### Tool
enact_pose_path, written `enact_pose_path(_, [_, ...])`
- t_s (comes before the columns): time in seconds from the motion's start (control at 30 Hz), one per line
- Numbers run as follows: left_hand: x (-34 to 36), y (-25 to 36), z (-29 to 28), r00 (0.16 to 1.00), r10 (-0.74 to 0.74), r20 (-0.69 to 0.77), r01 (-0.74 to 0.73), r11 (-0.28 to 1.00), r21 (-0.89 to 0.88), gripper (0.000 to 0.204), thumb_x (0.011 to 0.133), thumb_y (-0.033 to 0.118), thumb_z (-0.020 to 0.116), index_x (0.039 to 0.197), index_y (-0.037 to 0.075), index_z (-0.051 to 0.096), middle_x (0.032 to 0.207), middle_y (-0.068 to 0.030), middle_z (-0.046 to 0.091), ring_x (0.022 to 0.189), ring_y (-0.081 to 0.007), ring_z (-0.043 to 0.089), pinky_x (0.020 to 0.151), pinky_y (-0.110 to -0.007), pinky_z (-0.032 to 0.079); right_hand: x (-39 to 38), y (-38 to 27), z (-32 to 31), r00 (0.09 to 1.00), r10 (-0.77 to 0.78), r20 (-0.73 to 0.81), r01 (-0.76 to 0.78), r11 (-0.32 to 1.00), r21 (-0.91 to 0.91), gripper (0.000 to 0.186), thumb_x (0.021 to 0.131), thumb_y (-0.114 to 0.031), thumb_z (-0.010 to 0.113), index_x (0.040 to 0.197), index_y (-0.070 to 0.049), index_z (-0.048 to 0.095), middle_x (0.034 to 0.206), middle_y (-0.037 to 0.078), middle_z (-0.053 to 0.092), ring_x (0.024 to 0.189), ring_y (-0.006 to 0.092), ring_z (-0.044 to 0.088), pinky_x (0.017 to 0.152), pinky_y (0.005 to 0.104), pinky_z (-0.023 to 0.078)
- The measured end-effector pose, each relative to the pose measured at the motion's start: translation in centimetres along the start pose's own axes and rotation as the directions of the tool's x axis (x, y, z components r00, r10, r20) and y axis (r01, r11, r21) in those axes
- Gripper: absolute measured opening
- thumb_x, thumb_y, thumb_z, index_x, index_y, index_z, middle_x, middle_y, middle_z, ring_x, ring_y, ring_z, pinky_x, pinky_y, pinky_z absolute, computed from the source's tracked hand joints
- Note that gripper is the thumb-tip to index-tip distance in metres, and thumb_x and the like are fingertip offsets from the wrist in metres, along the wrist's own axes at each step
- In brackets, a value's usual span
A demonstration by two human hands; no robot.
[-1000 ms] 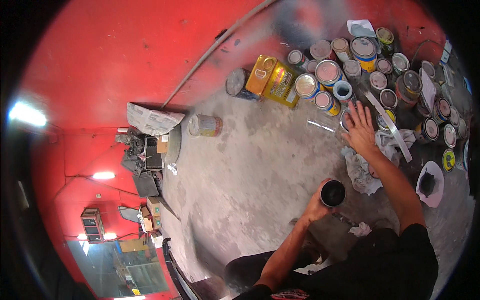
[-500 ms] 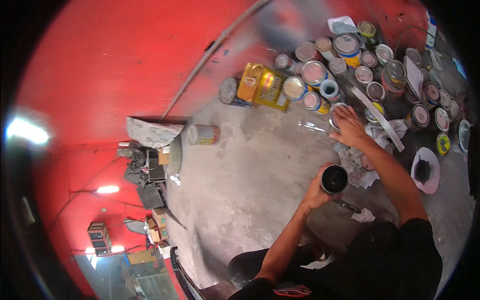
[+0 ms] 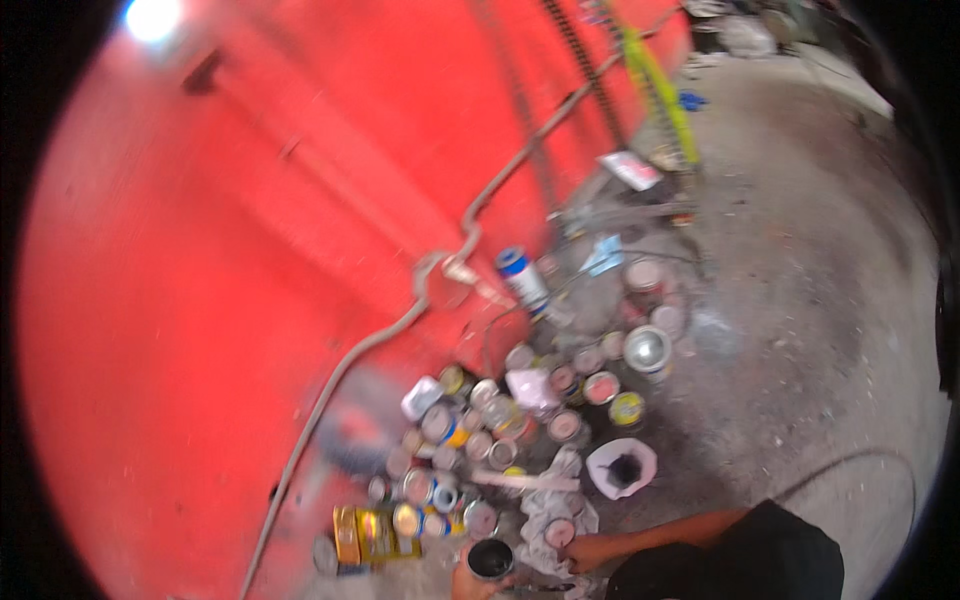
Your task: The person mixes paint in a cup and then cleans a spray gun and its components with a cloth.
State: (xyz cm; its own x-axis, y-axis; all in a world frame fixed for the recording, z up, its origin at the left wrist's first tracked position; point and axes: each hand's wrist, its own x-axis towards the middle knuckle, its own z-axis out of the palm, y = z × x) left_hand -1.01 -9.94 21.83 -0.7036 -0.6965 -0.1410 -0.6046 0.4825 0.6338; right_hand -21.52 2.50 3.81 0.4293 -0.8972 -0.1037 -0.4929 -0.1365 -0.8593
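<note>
At the lower edge my left hand point(image 3: 470, 582) is wrapped round an open can point(image 3: 490, 561) with dark contents. To its right my right hand point(image 3: 580, 553) reaches down to a small can with a pinkish lid point(image 3: 560, 532), which sits among crumpled pale paper or cloth point(image 3: 543, 507). Motion blur hides the right fingers, so whether they grip anything is unclear. Just beyond the held can stands a can with a greyish lid point(image 3: 480, 519). A flat pale strip point(image 3: 525, 481) lies across things beyond the paper.
Many used paint cans crowd the floor by the red wall point(image 3: 250, 330). A yellow rectangular tin point(image 3: 378, 535) stands at their left. Right of them are a white piece with a dark centre point(image 3: 622, 469) and an open can point(image 3: 647, 349). A hose point(image 3: 340, 385) runs along the wall.
The view has swung up and right, so cans and hands now appear lower. My right hand has left the grey-lidded can and moved to the pinkish-lidded one. My left hand still holds the dark-filled can.
</note>
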Motion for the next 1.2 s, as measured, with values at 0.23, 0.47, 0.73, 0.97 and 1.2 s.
enact_pose_path(0.23, [-0.4,4.3,7.8,0.991,-0.039,-0.126,0.021,0.989,-0.143,0.085,0.052,0.028,0.094,0.120,0.003,0.050,0.109,-0.0093,0.063,0.101,-0.0200,0.061,0.091,-0.036,0.048,-1.4,2.0,2.4,0.971,0.091,-0.220,-0.154,0.945,-0.287,0.032,0.081,-0.017,0.059,0.109,-0.002,0.058,0.087,0.020,0.066,0.077,0.0382,0.067,0.062,0.0475,0.054])
enact_pose_path(0.47, [-2.9,2.8,8.3,0.991,-0.063,-0.120,0.027,0.960,-0.279,0.085,0.052,0.027,0.094,0.120,0.002,0.049,0.108,-0.0091,0.063,0.100,-0.0197,0.061,0.091,-0.036,0.048,1.0,3.1,4.2,0.970,0.140,-0.198,-0.209,0.897,-0.390,0.021,0.080,-0.022,0.059,0.088,-0.003,0.064,0.080,0.017,0.067,0.075,0.0347,0.068,0.061,0.0460,0.055])
enact_pose_path(0.73, [-5.5,0.5,6.4,0.989,-0.052,-0.138,0.006,0.948,-0.317,0.085,0.052,0.027,0.094,0.120,0.002,0.049,0.107,-0.0090,0.063,0.099,-0.0194,0.062,0.090,-0.036,0.049,3.1,6.3,6.7,0.959,0.156,-0.238,-0.253,0.850,-0.463,0.025,0.081,-0.027,0.060,0.095,-0.006,0.062,0.086,0.014,0.067,0.077,0.0348,0.067,0.064,0.0488,0.054])
enact_pose_path(0.97, [-5.4,0.3,6.8,0.994,0.032,-0.103,-0.063,0.948,-0.311,0.084,0.053,0.026,0.094,0.119,0.002,0.049,0.106,-0.0088,0.064,0.097,-0.0193,0.062,0.089,-0.035,0.049,-0.8,2.3,3.8,0.911,0.399,-0.100,-0.410,0.863,-0.294,0.046,0.082,-0.033,0.061,0.119,-0.006,0.054,0.099,0.018,0.065,0.093,0.0376,0.064,0.076,0.0479,0.052])
enact_pose_path(1.2, [-3.0,0.7,-0.2,0.973,0.092,-0.211,-0.180,0.874,-0.452,0.079,0.054,0.025,0.094,0.118,0.001,0.053,0.110,-0.0096,0.064,0.102,-0.0201,0.061,0.093,-0.037,0.047,-1.2,-9.8,-6.3,0.919,-0.003,0.395,-0.110,0.958,0.264,0.101,0.074,-0.061,0.070,0.146,-0.003,0.028,0.140,0.022,0.044,0.127,0.0353,0.045,0.106,0.0401,0.036])
